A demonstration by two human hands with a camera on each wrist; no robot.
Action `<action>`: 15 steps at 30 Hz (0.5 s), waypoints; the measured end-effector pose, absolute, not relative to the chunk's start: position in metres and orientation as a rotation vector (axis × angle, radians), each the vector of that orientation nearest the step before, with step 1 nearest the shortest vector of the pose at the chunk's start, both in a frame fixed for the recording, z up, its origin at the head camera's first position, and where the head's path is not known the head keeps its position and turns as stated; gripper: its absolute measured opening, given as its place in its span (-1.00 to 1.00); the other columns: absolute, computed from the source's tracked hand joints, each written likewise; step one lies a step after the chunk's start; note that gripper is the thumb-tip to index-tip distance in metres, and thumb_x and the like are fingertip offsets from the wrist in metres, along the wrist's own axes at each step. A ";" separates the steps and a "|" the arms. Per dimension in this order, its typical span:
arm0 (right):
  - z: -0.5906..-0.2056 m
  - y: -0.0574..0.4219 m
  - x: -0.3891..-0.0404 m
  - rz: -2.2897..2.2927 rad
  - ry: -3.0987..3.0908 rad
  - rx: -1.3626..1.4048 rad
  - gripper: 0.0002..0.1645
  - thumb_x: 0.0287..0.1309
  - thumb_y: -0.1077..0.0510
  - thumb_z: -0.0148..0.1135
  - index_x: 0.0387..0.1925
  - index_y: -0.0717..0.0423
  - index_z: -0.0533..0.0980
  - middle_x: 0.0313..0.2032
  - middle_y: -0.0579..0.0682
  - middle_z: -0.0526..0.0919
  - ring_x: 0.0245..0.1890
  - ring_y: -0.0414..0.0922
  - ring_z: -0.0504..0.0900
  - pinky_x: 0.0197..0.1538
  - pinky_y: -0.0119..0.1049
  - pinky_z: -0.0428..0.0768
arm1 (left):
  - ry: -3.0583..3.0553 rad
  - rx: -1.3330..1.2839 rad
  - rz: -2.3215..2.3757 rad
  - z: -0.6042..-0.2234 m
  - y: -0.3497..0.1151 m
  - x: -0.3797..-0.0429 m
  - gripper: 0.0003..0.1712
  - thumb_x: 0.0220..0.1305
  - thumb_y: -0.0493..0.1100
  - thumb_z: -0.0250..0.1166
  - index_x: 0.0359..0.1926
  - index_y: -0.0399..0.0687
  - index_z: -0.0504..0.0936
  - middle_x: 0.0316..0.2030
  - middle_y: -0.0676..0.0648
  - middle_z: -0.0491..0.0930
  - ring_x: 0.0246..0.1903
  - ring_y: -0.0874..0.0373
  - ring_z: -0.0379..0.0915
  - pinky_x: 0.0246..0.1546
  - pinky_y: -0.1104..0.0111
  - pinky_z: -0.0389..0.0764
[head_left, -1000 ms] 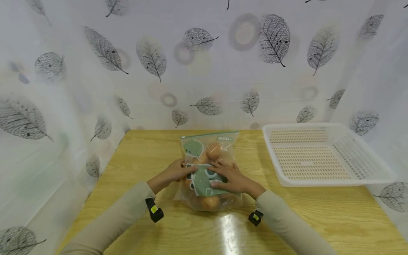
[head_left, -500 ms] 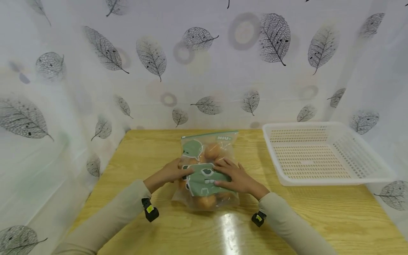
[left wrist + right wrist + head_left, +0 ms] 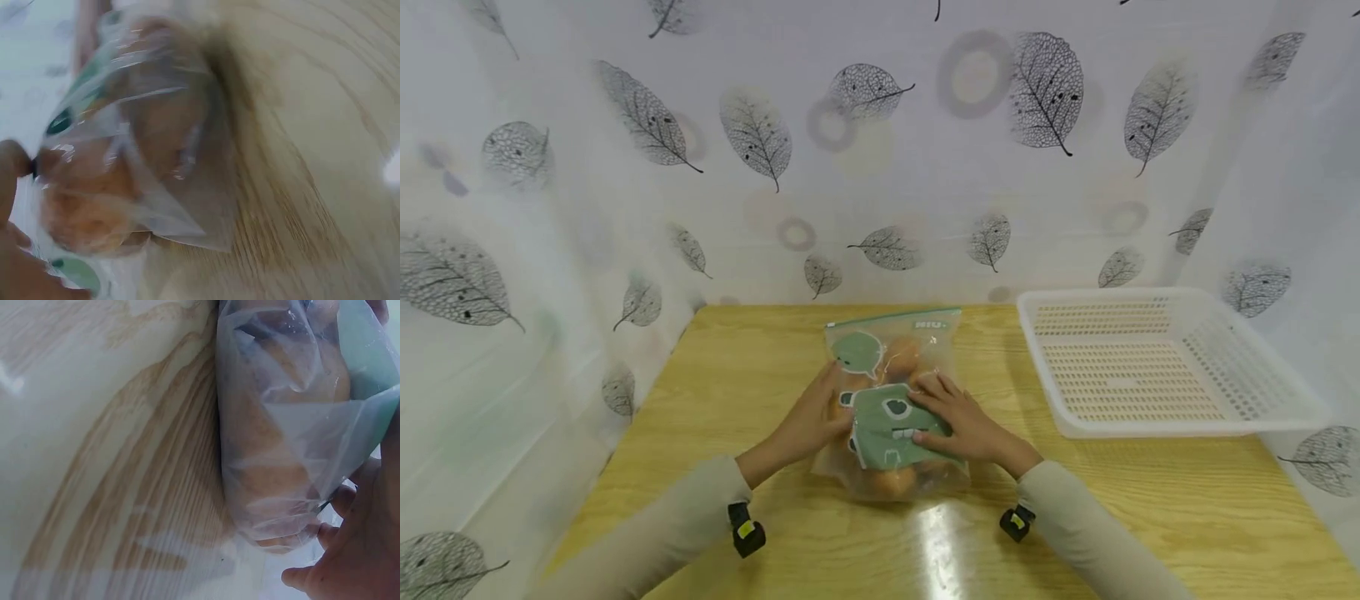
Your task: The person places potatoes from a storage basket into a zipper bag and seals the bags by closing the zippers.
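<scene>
A clear zip bag (image 3: 891,487) with a green printed cartoon face lies on the wooden table, its green zip edge at the far end. Several rounded orange-brown things (image 3: 902,357) show through the plastic; their kind is unclear. My left hand (image 3: 808,423) is at the bag's left side, fingers extended toward the far end and thumb near the printed face. From the right, my right hand (image 3: 966,425) rests on the bag with its fingers spread over the print. In the right wrist view, the bag's near end (image 3: 281,462) bulges beside that hand.
A white plastic basket (image 3: 1060,417) with slotted sides stands on the table at the right. Leaf-patterned curtains (image 3: 895,167) hang behind and on both sides of the wooden table (image 3: 730,358). Each wrist wears a small black camera (image 3: 747,533).
My left hand has shifted from over the bag's left part to its side, with its fingers now reaching farther up. My right hand has slid slightly right and toward me.
</scene>
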State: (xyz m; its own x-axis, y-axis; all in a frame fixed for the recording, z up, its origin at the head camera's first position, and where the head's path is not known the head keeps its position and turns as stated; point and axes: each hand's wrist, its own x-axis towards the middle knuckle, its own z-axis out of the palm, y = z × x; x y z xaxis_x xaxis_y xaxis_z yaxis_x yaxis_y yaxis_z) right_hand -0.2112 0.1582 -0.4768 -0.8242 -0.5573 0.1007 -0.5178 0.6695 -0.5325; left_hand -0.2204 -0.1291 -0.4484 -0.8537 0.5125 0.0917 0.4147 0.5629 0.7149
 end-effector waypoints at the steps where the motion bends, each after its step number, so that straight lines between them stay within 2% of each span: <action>1: -0.477 0.159 -0.211 -0.851 2.813 -0.906 -0.18 0.21 -0.24 0.17 0.41 -0.02 0.23 0.46 0.12 0.06 0.45 0.28 -0.19 0.28 0.55 -0.05 | 2.765 0.990 1.021 -0.449 -0.127 -0.219 -0.25 0.39 -0.14 0.11 0.46 -0.27 0.02 0.46 -0.30 -0.05 0.42 -0.25 -0.12 0.37 -0.18 0.13; 3: -0.477 0.161 -0.211 -0.835 2.818 -0.897 -0.17 0.22 -0.26 0.15 0.42 -0.04 0.21 0.47 0.08 0.05 0.46 0.25 -0.19 0.29 0.54 -0.05 | 2.903 1.335 0.718 -0.451 -0.125 -0.216 -0.36 0.44 -0.18 0.03 0.43 -0.30 0.10 0.45 -0.28 0.01 0.42 -0.21 -0.09 0.37 -0.17 0.16; 6: -0.478 0.160 -0.210 -0.820 2.817 -0.886 -0.17 0.23 -0.30 0.12 0.42 -0.09 0.20 0.47 0.03 0.04 0.47 0.22 -0.20 0.31 0.52 -0.05 | 2.922 1.569 0.360 -0.450 -0.130 -0.213 -0.40 0.48 -0.10 -0.02 0.42 -0.25 0.15 0.43 -0.21 0.10 0.42 -0.13 -0.03 0.37 -0.16 0.17; 10: -0.479 0.158 -0.208 -0.824 2.826 -0.893 -0.16 0.23 -0.27 0.14 0.43 -0.06 0.19 0.47 0.07 0.03 0.47 0.23 -0.23 0.32 0.50 -0.06 | 2.904 1.580 0.187 -0.446 -0.128 -0.213 -0.38 0.50 0.01 -0.05 0.43 -0.21 0.16 0.44 -0.18 0.09 0.44 -0.09 -0.05 0.41 -0.10 0.11; 15: -0.477 0.153 -0.204 -0.840 2.830 -0.928 -0.13 0.21 -0.26 0.18 0.42 0.01 0.19 0.46 0.14 0.05 0.45 0.30 -0.23 0.31 0.52 -0.08 | 2.822 1.601 0.076 -0.443 -0.123 -0.212 -0.34 0.51 0.08 -0.09 0.42 -0.26 0.17 0.45 -0.20 0.06 0.44 -0.15 -0.10 0.45 -0.05 0.05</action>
State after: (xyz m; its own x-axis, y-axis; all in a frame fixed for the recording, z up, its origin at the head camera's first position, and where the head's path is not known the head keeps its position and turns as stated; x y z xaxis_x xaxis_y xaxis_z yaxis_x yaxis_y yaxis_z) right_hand -0.2042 0.1528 -0.4772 -0.8191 -0.5611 0.1191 -0.5353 0.6731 -0.5103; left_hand -0.2117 -0.1229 -0.4434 -0.5091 0.8532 0.1132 0.8581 0.5134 -0.0104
